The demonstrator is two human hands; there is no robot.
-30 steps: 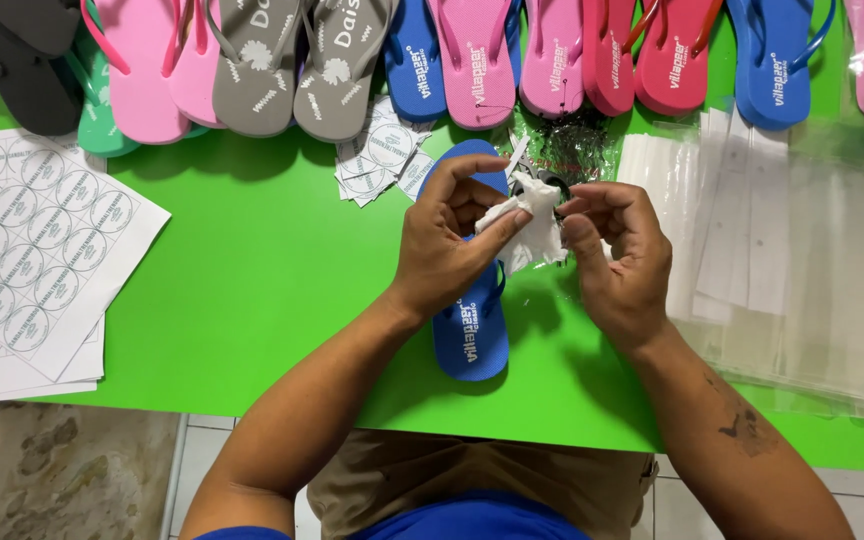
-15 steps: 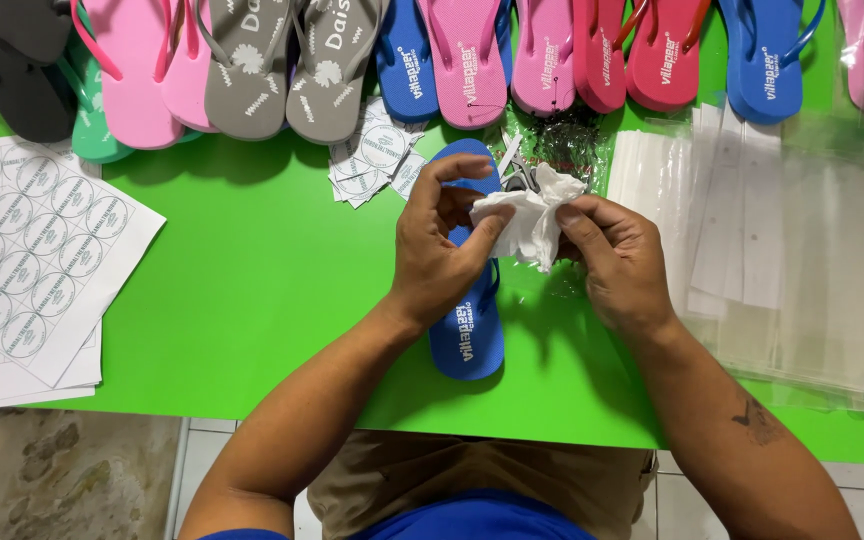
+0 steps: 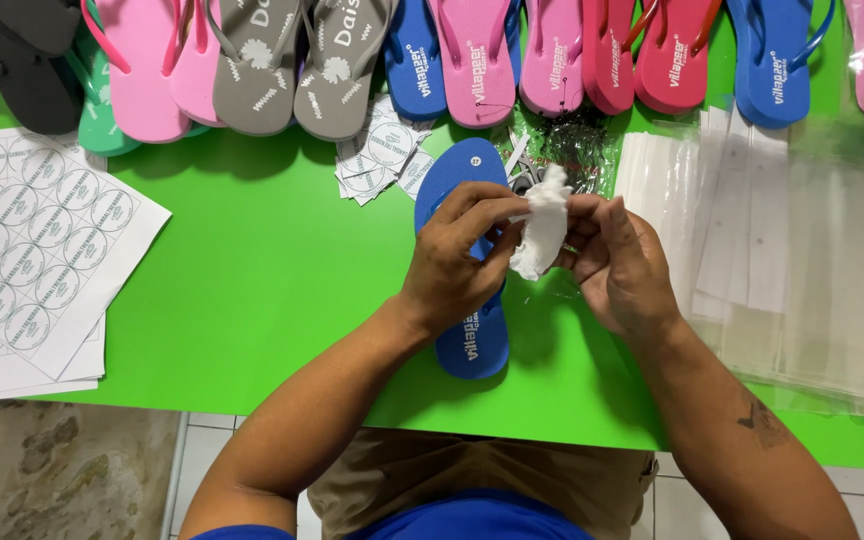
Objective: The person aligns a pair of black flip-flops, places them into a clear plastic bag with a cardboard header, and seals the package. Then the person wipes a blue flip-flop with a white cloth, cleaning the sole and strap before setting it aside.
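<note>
Over the middle of the green worktop, your two hands meet around a crumpled white wad of paper or cloth; which of the two it is cannot be told. Your left hand pinches its left edge between thumb and fingers, and your right hand closes on its right side, so both are clamped on the same wad, held just above the surface. Directly beneath your left hand lies a single blue flip-flop sole, heel toward you, toe pointing far. Just beyond its toe sits a loose pile of small printed paper tags and, to the right of those, a dark tangle of thin fasteners in a clear bag, too fine to make out. Along the far edge runs a row of flip-flops in black, green, pink, grey, blue and red, toes toward you. At the left edge rest sheets of round stickers, stacked and partly overhanging the near rim. To the right, near your right forearm, a stack of clear plastic bags is spread flat.
</note>
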